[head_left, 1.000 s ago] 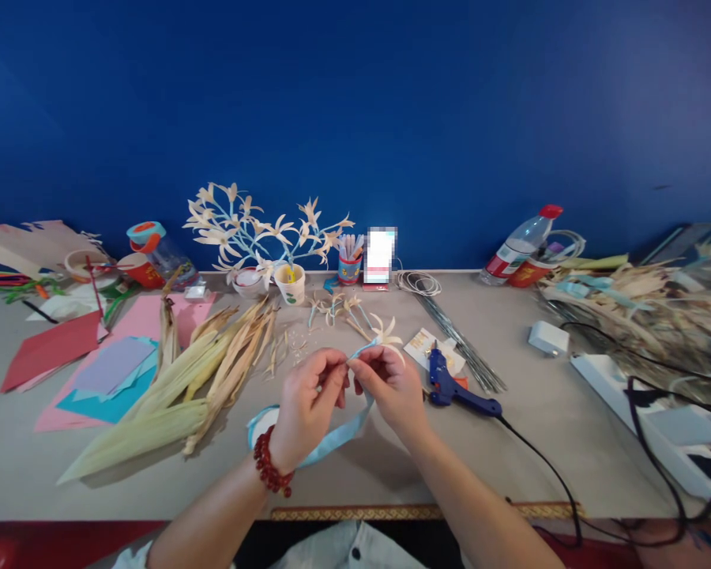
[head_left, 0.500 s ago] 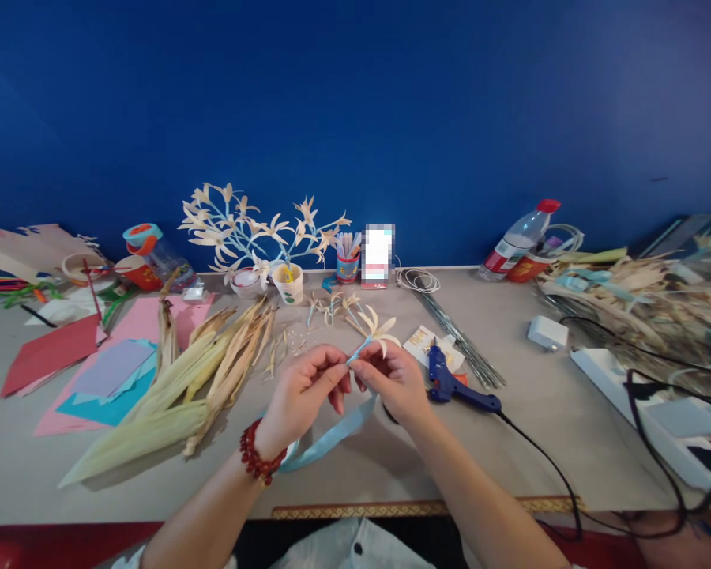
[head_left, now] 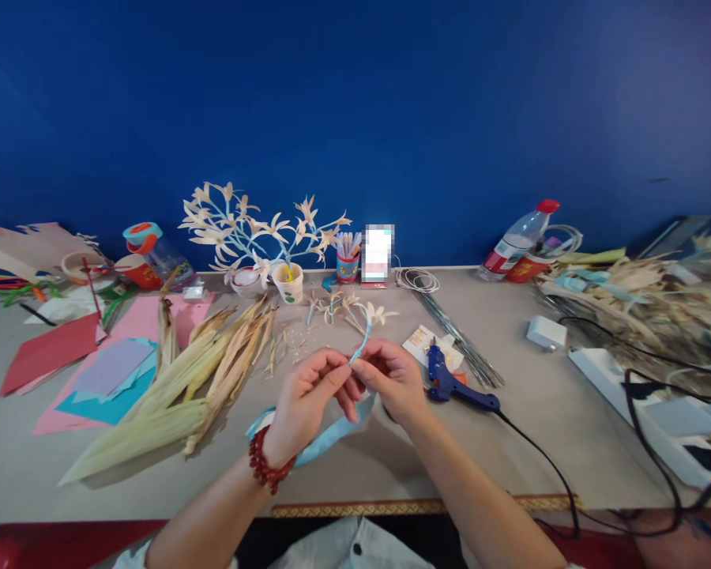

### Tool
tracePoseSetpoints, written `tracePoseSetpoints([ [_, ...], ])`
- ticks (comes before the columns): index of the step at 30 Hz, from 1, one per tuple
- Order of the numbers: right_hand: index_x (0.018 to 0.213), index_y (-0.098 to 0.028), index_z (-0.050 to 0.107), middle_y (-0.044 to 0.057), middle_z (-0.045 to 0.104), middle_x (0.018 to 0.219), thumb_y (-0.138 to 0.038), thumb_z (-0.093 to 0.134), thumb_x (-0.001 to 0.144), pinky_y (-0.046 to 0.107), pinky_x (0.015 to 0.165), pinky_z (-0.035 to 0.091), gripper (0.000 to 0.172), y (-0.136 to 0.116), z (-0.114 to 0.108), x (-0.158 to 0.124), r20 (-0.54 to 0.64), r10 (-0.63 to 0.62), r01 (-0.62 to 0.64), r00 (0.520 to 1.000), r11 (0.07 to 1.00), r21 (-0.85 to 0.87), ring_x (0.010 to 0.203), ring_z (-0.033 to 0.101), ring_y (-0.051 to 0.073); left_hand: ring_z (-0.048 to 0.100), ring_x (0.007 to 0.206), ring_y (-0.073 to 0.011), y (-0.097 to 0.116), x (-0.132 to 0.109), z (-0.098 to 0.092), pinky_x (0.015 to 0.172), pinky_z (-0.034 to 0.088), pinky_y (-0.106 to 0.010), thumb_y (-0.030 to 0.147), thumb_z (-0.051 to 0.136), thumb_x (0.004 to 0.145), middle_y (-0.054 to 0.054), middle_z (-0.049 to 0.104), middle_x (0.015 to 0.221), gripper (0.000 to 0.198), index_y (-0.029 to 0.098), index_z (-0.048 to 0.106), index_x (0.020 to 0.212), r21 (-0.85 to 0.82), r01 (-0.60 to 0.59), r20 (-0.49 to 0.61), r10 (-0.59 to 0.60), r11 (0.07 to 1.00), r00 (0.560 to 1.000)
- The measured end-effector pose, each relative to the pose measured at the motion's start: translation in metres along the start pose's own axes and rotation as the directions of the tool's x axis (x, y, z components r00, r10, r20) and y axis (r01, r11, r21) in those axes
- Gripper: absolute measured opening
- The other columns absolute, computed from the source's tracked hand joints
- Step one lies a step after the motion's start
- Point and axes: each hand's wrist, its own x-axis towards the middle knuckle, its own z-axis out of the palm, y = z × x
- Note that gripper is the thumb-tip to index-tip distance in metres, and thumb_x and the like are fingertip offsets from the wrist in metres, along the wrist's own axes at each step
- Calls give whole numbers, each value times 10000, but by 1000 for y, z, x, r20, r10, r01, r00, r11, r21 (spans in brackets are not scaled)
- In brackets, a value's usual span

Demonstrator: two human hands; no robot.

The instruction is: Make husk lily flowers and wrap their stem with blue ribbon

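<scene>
Flower stem [head_left: 363, 345] pinched w/ L fingers [head_left: 327, 360], R fingers [head_left: 389, 352]

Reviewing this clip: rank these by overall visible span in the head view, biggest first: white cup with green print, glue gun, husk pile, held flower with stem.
1. Husk pile
2. Glue gun
3. Held flower with stem
4. White cup

The cup stands farther back, so its true size against the flower is unsure.

The flower [head_left: 380, 314] sits higher, seemingly turned.
</scene>
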Motion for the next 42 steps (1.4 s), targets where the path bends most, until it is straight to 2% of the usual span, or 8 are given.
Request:
tracePoseSetpoints([
  [5, 749, -195, 614, -35, 581, 607, -382, 795, 734, 217, 464, 457, 261, 1, -2, 1, 27, 4, -6, 1000, 999, 41, 480, 521, 91, 615, 437, -115, 4, 1, -2, 474, 460, -226, 320, 542, 925, -5, 672, 656, 188, 167, 550, 816, -70, 101, 75, -96, 992, 993],
  [11, 704, -193, 580, -34, 571, 602, -383, 801, 723, 208, 429, 432, 293, 4, 4, 1, -52, 14, -12, 999, 999, 36, 486, 530, 98, 666, 566, -123, 2, -5, -1, 606, 519, -251, 298, 550, 926, -7, 681, 745, 126, 185, 601, 908, 341, -136, -98, 179, 930, 979],
  [21, 730, -189, 627, -26, 584, 639, -367, 795, 733, 218, 476, 451, 245, -2, 1, -2, 58, -3, 2, 998, 1000, 7, 496, 535, 90, 540, 333, -94, 3, 1, -6, 382, 386, -190, 333, 582, 892, 22, 655, 578, 166, 184, 523, 844, -265, 251, 151, -217, 931, 964],
  [25, 715, -190, 603, -38, 557, 578, -385, 797, 727, 207, 433, 424, 276, -1, 0, 0, 3, 8, -8, 1000, 1000, 9, 461, 511, 89, 618, 456, -112, 0, -2, -3, 489, 481, -230, 326, 609, 881, -1, 684, 694, 156, 176, 568, 878, -6, 67, -16, -67, 998, 998],
  [30, 705, -193, 584, -43, 562, 597, -376, 815, 705, 198, 419, 420, 294, -2, 2, 1, -40, 5, -4, 999, 999, 32, 458, 515, 84, 667, 601, -125, 1, -9, 2, 644, 511, -254, 275, 549, 923, -15, 682, 754, 121, 180, 618, 892, 389, -154, -87, 203, 908, 975],
  [35, 716, -189, 639, -28, 599, 643, -348, 814, 714, 212, 463, 452, 237, -4, -1, 1, 44, 2, -3, 999, 999, 38, 486, 537, 87, 620, 461, -106, 3, -7, 2, 492, 471, -221, 300, 562, 913, 8, 656, 672, 148, 170, 565, 844, -9, 13, -39, -13, 1000, 999],
  [38, 717, -187, 652, -22, 614, 652, -343, 815, 715, 213, 474, 458, 226, -5, -4, 1, 97, 18, -25, 995, 997, 74, 498, 540, 88, 542, 358, -81, 1, -3, 0, 415, 411, -192, 290, 607, 875, 22, 643, 592, 143, 173, 535, 835, -269, 179, 93, -159, 946, 983],
  [42, 708, -187, 633, -37, 598, 613, -311, 814, 718, 201, 460, 436, 220, -4, -4, 0, 83, 19, -28, 996, 993, 116, 475, 523, 79, 515, 350, -71, -2, 0, 0, 417, 422, -195, 308, 610, 874, 28, 634, 587, 152, 181, 533, 842, -282, 210, 124, -182, 936, 975],
])
